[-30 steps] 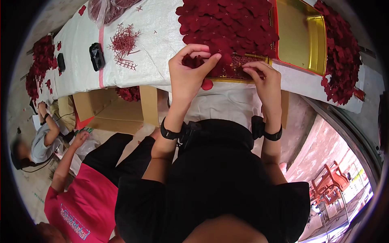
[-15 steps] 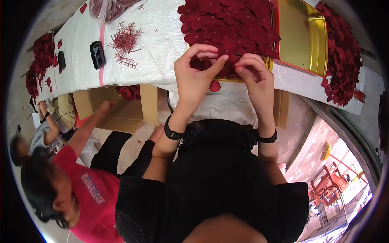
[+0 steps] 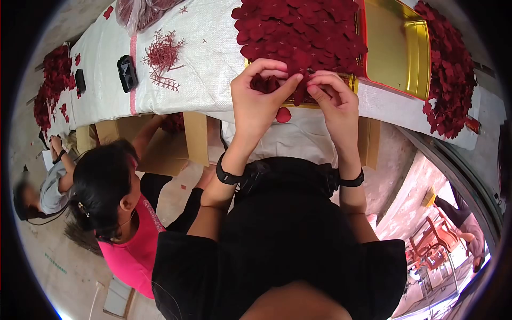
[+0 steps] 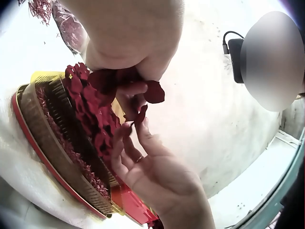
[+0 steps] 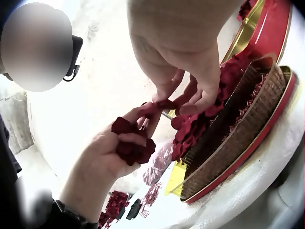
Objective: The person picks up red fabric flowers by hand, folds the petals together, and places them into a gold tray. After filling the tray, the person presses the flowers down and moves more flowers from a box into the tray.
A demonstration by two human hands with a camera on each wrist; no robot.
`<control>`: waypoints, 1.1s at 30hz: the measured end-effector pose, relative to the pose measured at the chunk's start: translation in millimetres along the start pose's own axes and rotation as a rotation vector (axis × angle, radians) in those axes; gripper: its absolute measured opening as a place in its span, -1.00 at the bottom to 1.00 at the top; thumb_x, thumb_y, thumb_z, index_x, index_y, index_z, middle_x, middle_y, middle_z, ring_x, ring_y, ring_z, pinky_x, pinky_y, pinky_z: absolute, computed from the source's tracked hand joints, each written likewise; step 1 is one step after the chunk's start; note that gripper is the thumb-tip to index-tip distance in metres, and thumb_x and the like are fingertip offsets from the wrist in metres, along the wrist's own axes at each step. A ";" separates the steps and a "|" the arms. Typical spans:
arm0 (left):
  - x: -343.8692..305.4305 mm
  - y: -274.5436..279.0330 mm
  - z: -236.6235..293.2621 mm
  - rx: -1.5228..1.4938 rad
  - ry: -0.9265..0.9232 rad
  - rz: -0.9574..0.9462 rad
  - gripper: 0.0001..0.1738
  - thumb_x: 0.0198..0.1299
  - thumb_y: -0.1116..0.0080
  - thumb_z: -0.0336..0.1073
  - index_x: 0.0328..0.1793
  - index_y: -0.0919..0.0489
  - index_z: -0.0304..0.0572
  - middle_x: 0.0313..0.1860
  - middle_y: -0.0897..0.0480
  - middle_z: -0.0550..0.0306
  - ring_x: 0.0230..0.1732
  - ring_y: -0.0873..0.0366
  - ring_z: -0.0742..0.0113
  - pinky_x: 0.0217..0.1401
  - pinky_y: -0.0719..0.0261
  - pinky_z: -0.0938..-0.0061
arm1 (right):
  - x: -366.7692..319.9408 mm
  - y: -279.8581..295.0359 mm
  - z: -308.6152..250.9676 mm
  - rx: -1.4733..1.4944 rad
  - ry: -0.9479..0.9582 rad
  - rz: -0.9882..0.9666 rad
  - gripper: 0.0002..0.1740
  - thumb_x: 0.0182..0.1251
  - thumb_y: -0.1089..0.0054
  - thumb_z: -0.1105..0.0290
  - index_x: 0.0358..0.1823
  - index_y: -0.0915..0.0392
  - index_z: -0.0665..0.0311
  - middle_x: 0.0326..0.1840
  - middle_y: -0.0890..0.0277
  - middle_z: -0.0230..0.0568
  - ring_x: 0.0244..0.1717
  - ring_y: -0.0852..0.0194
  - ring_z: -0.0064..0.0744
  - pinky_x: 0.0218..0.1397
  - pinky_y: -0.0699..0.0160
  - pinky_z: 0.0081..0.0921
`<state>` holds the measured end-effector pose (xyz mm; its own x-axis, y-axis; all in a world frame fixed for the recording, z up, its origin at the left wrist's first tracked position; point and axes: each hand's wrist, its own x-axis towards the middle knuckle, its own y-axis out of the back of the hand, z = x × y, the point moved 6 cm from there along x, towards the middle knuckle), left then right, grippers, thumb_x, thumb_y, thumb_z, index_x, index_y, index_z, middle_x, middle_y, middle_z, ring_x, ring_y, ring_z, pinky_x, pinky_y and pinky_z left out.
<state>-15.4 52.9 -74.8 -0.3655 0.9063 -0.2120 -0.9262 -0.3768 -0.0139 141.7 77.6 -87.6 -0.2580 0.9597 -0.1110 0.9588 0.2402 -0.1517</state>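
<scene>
My left hand (image 3: 252,101) keeps a small stack of dark red flower-shaped petals (image 5: 136,151) curled in its fingers, and one petal (image 3: 283,114) sticks out below the palm. Between its thumb and forefinger it pinches another dark red petal piece (image 3: 300,92). My right hand (image 3: 340,104) meets it there, thumb and fingertips pinching at the same piece. Both hands are at the near edge of a gold-and-red tin tray (image 5: 290,90). A broad layer of overlapping petals (image 3: 298,34) covers much of it, and small red cross-shaped sprigs (image 4: 81,164) lie in its clear-walled compartment.
A gold-lined lid (image 3: 392,50) lies right of the petals, beside another petal heap (image 3: 453,74). Leftward on the white cloth (image 3: 213,48) are a sprig pile (image 3: 162,53), a black object (image 3: 127,73) and a plastic bag (image 3: 144,13). A person in pink (image 3: 125,261) leans near a cardboard box (image 3: 196,138).
My right hand has moved left from over the sprigs to my left hand's fingertips, where a petal piece now hangs between them. The person in pink has leaned in, reaching into the cardboard box.
</scene>
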 end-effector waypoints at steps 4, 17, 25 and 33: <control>-0.5 -1.0 -1.5 0.012 -0.029 -0.010 -0.73 -0.07 -0.43 -0.54 -0.23 -0.58 -0.29 -0.41 -0.60 0.30 -0.38 -0.46 0.69 -0.35 -0.39 0.77 | -1.2 -0.5 6.1 0.051 -0.065 -0.011 -0.85 0.24 -0.18 0.63 -0.15 -0.53 0.40 -0.14 -0.50 -0.29 -0.08 -0.49 -0.61 -0.02 -0.52 -0.65; -0.1 -6.0 -4.8 0.023 -0.070 -0.025 -0.78 -0.03 -0.41 -0.50 -0.27 -0.59 -0.27 -0.46 -0.59 0.30 -0.42 -0.43 0.67 -0.36 -0.39 0.74 | -2.1 4.0 17.0 0.119 -0.214 -0.006 -0.88 0.27 -0.17 0.60 -0.16 -0.53 0.41 -0.20 -0.52 -0.36 -0.16 -0.50 -0.66 -0.08 -0.48 -0.72; -4.5 -6.3 0.6 0.123 -0.074 -0.033 -0.77 -0.04 -0.40 -0.53 -0.25 -0.60 -0.30 -0.38 -0.63 0.27 -0.37 -0.51 0.66 -0.32 -0.43 0.76 | -0.5 2.6 18.7 0.064 -0.187 0.007 -0.85 0.25 -0.18 0.63 -0.15 -0.52 0.40 -0.23 -0.53 -0.37 -0.18 -0.50 -0.68 -0.10 -0.48 -0.73; -12.6 -9.4 -0.1 0.172 -0.197 -0.044 -0.83 -0.04 -0.29 -0.59 -0.29 -0.62 -0.24 -0.56 -0.59 0.27 -0.57 -0.43 0.68 -0.53 -0.32 0.74 | 2.3 2.4 12.1 0.103 -0.082 0.076 -0.72 0.17 -0.21 0.71 -0.15 -0.38 0.31 -0.26 -0.52 -0.36 -0.21 -0.52 -0.70 -0.13 -0.49 -0.78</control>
<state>-2.1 45.0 -72.1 -0.3202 0.9471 -0.0201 -0.9374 -0.3137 0.1516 142.0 78.7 -100.2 -0.1982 0.9585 -0.2049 0.9597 0.1473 -0.2393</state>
